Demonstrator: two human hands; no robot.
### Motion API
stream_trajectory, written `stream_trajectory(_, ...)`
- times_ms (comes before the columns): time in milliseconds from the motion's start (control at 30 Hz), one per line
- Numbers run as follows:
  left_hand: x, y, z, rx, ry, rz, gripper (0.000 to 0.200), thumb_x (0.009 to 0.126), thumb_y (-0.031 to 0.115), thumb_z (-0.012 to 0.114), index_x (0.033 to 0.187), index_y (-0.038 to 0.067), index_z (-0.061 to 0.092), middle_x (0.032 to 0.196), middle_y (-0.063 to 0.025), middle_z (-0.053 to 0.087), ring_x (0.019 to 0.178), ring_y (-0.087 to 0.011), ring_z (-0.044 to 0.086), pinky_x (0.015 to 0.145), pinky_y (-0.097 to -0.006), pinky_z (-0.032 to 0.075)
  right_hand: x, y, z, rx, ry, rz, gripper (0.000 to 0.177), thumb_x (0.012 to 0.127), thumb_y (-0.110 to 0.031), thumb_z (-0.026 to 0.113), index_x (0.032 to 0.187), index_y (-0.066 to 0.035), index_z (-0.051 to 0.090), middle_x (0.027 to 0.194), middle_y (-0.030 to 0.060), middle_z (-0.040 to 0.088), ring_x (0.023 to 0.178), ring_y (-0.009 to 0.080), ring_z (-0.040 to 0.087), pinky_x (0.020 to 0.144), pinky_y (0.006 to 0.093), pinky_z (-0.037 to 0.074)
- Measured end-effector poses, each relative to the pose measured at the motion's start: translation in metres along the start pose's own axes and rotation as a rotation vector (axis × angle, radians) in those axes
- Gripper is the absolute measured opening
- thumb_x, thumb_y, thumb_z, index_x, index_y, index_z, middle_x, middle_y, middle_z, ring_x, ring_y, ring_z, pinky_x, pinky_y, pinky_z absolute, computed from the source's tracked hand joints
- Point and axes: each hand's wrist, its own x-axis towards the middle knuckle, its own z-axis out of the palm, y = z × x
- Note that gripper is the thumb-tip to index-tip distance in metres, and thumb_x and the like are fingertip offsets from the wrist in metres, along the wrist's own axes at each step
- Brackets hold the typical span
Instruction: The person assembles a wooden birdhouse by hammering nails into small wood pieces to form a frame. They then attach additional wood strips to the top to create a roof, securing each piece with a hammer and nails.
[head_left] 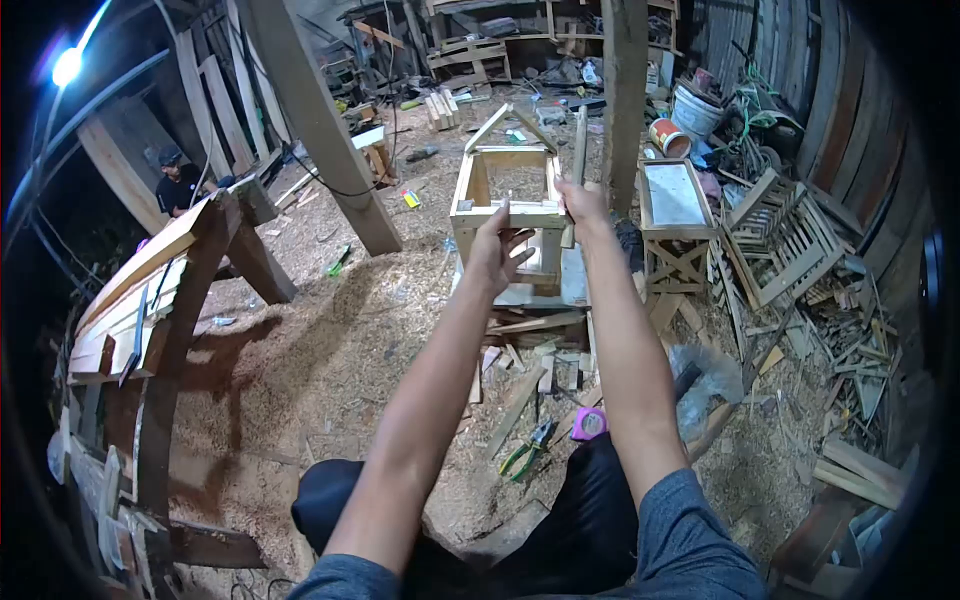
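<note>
In front of me stands a small house-shaped wooden frame [512, 212] with a triangular, gable-like top at its far end. My left hand [490, 258] grips its front rail, thumb on top and fingers curled underneath. At the right front corner my right hand [584, 207] is closed around a long wooden strip [579, 150], which lies along the frame's right side. The fingertips of the right hand are partly hidden. Below, on the sawdust floor, lie pliers [527, 451] with green-yellow handles and a pink tape measure [589, 424].
A wooden post [625, 100] rises behind the frame. To the right are a small wooden stand [676, 200], a slatted wooden piece [785, 240] and buckets [697, 110]. A sloped bench [190, 290] stands left, with a seated person [180, 185] beyond. Wood scraps litter the floor.
</note>
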Motion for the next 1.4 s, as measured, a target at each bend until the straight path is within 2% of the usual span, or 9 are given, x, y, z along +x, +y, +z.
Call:
stream_trajectory(133,0.027,-0.006,-0.030,0.460,-0.037,-0.191,0.058,0.097,0.062,0.048,0.121,0.010,0.060,0.105,-0.0081,0.069,0.100,-0.0191,0.063,0.087,-0.0399,0.049,0.027,0.049,-0.016,-0.050,-0.005,0.010,0.013,0.086,-0.014,0.071,0.080,-0.003,0.068,0.068,0.0013,0.060,0.057,0.0120,0.055,0.053,0.0322,0.042)
stream_trajectory(300,0.012,0.083,-0.029,1.318,-0.111,-0.558,0.047,0.092,0.050,0.066,0.099,0.004,0.072,0.086,-0.0088,0.074,0.070,-0.0183,0.071,0.065,-0.0336,0.059,0.028,0.072,-0.026,-0.261,0.072,0.005,0.014,0.086,-0.015,0.070,0.083,-0.001,0.069,0.071,0.0026,0.062,0.059,0.0128,0.057,0.055,0.0332,0.044)
stream_trajectory(467,0.053,0.115,-0.072,1.865,0.039,0.087,0.047,0.091,0.043,0.068,0.106,-0.002,0.071,0.094,-0.0149,0.075,0.078,-0.0235,0.072,0.074,-0.0359,0.057,0.036,0.071,-0.032,-0.267,0.059,0.040,0.022,0.086,-0.019,0.069,0.088,0.002,0.069,0.073,0.0089,0.066,0.062,0.0186,0.062,0.059,0.0355,0.048)
stream_trajectory(633,0.089,0.080,-0.101,1.557,0.014,0.407,0.054,0.089,0.042,0.070,0.116,-0.005,0.065,0.109,-0.0222,0.070,0.101,-0.0298,0.068,0.087,-0.0396,0.053,0.044,0.054,-0.060,-0.670,0.324,-0.130,0.021,0.089,-0.020,0.065,0.099,-0.001,0.067,0.092,0.0194,0.071,0.087,0.0285,0.071,0.075,0.0401,0.054)
stream_trajectory(700,0.114,0.062,-0.115,1.383,0.223,0.832,0.064,0.087,0.042,0.071,0.129,-0.005,0.055,0.127,-0.0286,0.059,0.117,-0.0390,0.059,0.100,-0.0437,0.047,0.034,0.039,-0.066,-0.438,0.267,-0.122,0.014,0.096,-0.009,0.057,0.105,0.001,0.061,0.086,0.0170,0.069,0.075,0.0226,0.073,0.066,0.0337,0.059)
stream_trajectory(833,0.164,0.069,-0.105,1.173,0.198,0.796,0.079,0.085,0.046,0.074,0.137,-0.005,0.046,0.136,-0.0296,0.052,0.128,-0.0396,0.051,0.107,-0.0454,0.041,0.030,0.033,-0.087,-0.655,0.221,-0.169,0.013,0.098,-0.009,0.056,0.104,0.002,0.060,0.077,0.0116,0.067,0.067,0.0190,0.071,0.060,0.0311,0.058)
stream_trajectory(900,0.189,0.061,-0.085,1.121,0.117,0.755,0.083,0.083,0.048,0.075,0.139,-0.005,0.045,0.136,-0.0292,0.053,0.129,-0.0395,0.051,0.108,-0.0453,0.041,0.024,0.016,-0.090,-1.121,0.243,-0.364,0.021,0.094,-0.018,0.063,0.104,0.000,0.064,0.081,0.0171,0.069,0.075,0.0299,0.070,0.070,0.0423,0.054)
stream_trajectory(1233,0.219,0.043,-0.066,1.026,-0.189,0.569,0.088,0.085,0.051,0.074,0.146,-0.002,0.039,0.132,-0.0295,0.056,0.120,-0.0362,0.059,0.101,-0.0430,0.048,0.065,0.006,-0.022,-0.880,0.009,-0.473,0.031,0.094,-0.020,0.060,0.121,-0.004,0.062,0.098,0.0178,0.069,0.092,0.0300,0.067,0.085,0.0401,0.051)
stream_trajectory(1400,0.216,0.028,-0.068,0.824,-0.213,0.645,0.050,0.095,0.037,0.066,0.130,0.003,0.058,0.116,-0.0215,0.067,0.105,-0.0316,0.066,0.090,-0.0397,0.050,0.088,0.010,0.011,-0.783,-0.172,-0.478,0.044,0.096,-0.018,0.061,0.136,-0.003,0.051,0.118,0.0180,0.066,0.110,0.0246,0.062,0.099,0.0374,0.045)
